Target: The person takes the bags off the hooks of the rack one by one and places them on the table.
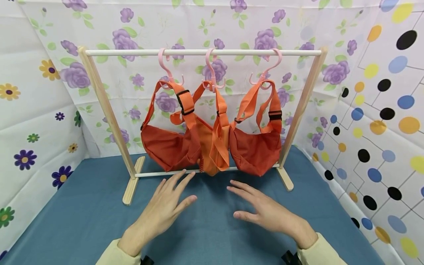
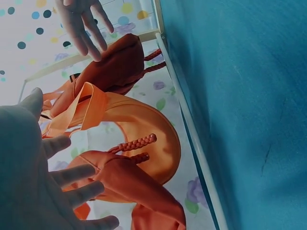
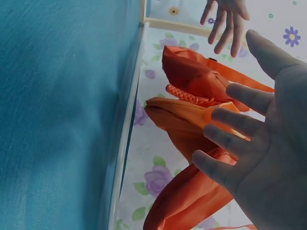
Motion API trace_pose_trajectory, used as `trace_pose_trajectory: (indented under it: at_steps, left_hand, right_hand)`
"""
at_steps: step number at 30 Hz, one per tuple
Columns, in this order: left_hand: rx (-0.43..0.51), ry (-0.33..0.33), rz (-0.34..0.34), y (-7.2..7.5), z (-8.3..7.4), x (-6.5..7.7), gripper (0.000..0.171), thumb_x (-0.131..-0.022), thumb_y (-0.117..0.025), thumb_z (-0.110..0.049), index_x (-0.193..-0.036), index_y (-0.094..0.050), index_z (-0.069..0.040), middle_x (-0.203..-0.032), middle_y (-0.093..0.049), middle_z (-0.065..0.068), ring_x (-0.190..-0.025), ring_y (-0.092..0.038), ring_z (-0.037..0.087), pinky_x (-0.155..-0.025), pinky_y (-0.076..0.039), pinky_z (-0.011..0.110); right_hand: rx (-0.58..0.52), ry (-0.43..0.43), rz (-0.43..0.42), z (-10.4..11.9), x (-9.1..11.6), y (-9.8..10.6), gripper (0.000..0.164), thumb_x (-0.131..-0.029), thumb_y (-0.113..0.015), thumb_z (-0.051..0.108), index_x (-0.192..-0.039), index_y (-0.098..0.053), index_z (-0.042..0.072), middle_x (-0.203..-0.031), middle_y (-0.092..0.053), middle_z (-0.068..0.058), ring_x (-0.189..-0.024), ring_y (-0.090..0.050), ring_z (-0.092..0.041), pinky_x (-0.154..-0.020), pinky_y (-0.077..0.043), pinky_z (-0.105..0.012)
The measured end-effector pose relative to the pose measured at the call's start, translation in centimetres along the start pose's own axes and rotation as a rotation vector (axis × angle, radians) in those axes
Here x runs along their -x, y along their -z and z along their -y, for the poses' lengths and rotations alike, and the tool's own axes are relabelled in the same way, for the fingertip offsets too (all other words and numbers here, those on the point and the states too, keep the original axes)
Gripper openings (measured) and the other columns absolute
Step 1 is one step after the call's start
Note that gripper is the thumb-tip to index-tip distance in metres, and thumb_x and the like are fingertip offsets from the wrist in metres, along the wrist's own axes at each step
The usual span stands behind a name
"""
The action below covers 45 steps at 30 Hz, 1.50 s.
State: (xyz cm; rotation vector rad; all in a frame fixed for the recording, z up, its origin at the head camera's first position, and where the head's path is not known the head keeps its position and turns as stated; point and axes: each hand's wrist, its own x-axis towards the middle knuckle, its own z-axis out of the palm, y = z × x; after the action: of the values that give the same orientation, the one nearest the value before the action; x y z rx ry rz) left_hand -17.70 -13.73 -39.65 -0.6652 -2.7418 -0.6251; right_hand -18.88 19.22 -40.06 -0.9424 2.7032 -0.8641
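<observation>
Three bags hang by their straps from pink hooked hangers [image 1: 212, 70] on the rack's white top bar. The left bag [image 1: 169, 147] is red-orange with a black strap buckle; the middle bag [image 1: 206, 141] is a lighter orange and partly hidden between its neighbours; the right bag [image 1: 256, 151] is red-orange too. My left hand [image 1: 167, 206] hovers in front of the left bag, fingers spread, holding nothing. Below the right bag, my right hand [image 1: 265, 208] reaches inward with its fingers extended and nothing in its grasp. Braided cords [image 2: 137, 143] show on the bags in the left wrist view.
The rack has wooden side posts [image 1: 107, 110], flat wooden feet [image 1: 133, 180] and a white lower bar [image 1: 165, 173] just behind the hands. It stands on a blue cloth [image 1: 212, 235]. Patterned sheets [image 1: 374, 121] enclose the back and both sides.
</observation>
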Motion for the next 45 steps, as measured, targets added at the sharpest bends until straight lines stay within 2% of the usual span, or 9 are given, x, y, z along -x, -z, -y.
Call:
trace_pose_trajectory:
  at_steps: [9,15,19,24,32,38,41,45]
  left_hand:
    - [0.017,0.006,-0.009,0.7,-0.3,-0.4,0.065,-0.106,-0.047,-0.061,-0.163,-0.037,-0.031,-0.164,-0.036,0.008,-0.150,-0.037,0.031,-0.118,-0.025,0.068]
    - [0.020,-0.012,-0.041,1.0,-0.2,-0.5,0.064,-0.106,-0.050,-0.057,-0.163,-0.036,-0.031,-0.163,-0.037,0.010,-0.148,-0.039,0.034,-0.115,-0.029,0.069]
    - [0.030,-0.014,-0.076,1.1,-0.2,-0.8,0.065,-0.105,-0.053,-0.056,-0.162,-0.038,-0.030,-0.161,-0.039,0.011,-0.145,-0.041,0.037,-0.113,-0.031,0.069]
    - [0.047,-0.017,-0.098,1.3,-0.2,-1.1,0.064,-0.105,-0.055,-0.055,-0.161,-0.040,-0.028,-0.160,-0.041,0.011,-0.145,-0.041,0.035,-0.113,-0.032,0.068]
    - [0.081,-0.026,-0.128,1.5,-0.2,-1.4,0.062,-0.105,-0.059,-0.049,-0.160,-0.043,-0.026,-0.157,-0.044,0.010,-0.142,-0.044,0.032,-0.111,-0.035,0.066]
    - [0.118,-0.040,-0.168,1.8,-0.4,-1.8,0.058,-0.105,-0.062,-0.043,-0.158,-0.046,-0.024,-0.154,-0.046,0.007,-0.136,-0.050,0.030,-0.109,-0.039,0.063]
    - [0.138,-0.042,-0.182,2.1,-0.5,-2.0,0.056,-0.105,-0.061,-0.042,-0.157,-0.048,-0.022,-0.153,-0.048,0.006,-0.134,-0.051,0.029,-0.110,-0.040,0.061]
    - [0.162,-0.039,-0.194,2.3,-0.6,-2.2,0.055,-0.106,-0.060,-0.042,-0.156,-0.049,-0.023,-0.151,-0.049,0.004,-0.132,-0.053,0.028,-0.109,-0.042,0.058]
  right_hand:
    - [-0.019,0.039,-0.060,0.5,-0.2,0.2,0.066,-0.099,-0.059,0.063,-0.158,-0.037,0.046,-0.167,-0.027,0.014,-0.151,-0.035,-0.018,-0.113,-0.042,-0.055]
    - [-0.018,0.031,-0.080,0.8,-0.3,0.3,0.065,-0.098,-0.059,0.063,-0.157,-0.039,0.045,-0.166,-0.028,0.014,-0.151,-0.035,-0.019,-0.113,-0.041,-0.056]
    - [-0.012,0.045,-0.125,1.0,-0.5,0.5,0.062,-0.099,-0.060,0.061,-0.156,-0.040,0.045,-0.164,-0.031,0.016,-0.148,-0.037,-0.016,-0.112,-0.043,-0.053]
    - [-0.003,0.071,-0.181,1.3,-0.7,0.7,0.058,-0.100,-0.060,0.059,-0.154,-0.044,0.044,-0.159,-0.036,0.017,-0.144,-0.040,-0.011,-0.111,-0.045,-0.049]
    - [-0.001,0.088,-0.216,1.4,-0.8,0.8,0.051,-0.102,-0.060,0.055,-0.150,-0.048,0.042,-0.156,-0.040,0.016,-0.141,-0.042,-0.008,-0.110,-0.046,-0.048]
    - [-0.011,0.121,-0.271,1.5,-1.0,1.0,0.048,-0.103,-0.068,0.038,-0.148,-0.052,0.038,-0.150,-0.046,0.012,-0.138,-0.046,-0.009,-0.109,-0.047,-0.047]
    - [-0.019,0.133,-0.290,1.7,-1.2,1.3,0.047,-0.103,-0.069,0.034,-0.147,-0.053,0.038,-0.147,-0.046,0.014,-0.136,-0.047,-0.009,-0.109,-0.048,-0.047]
    - [-0.025,0.137,-0.289,1.8,-1.4,1.5,0.045,-0.104,-0.066,0.039,-0.147,-0.053,0.038,-0.148,-0.045,0.016,-0.137,-0.046,-0.008,-0.110,-0.047,-0.046]
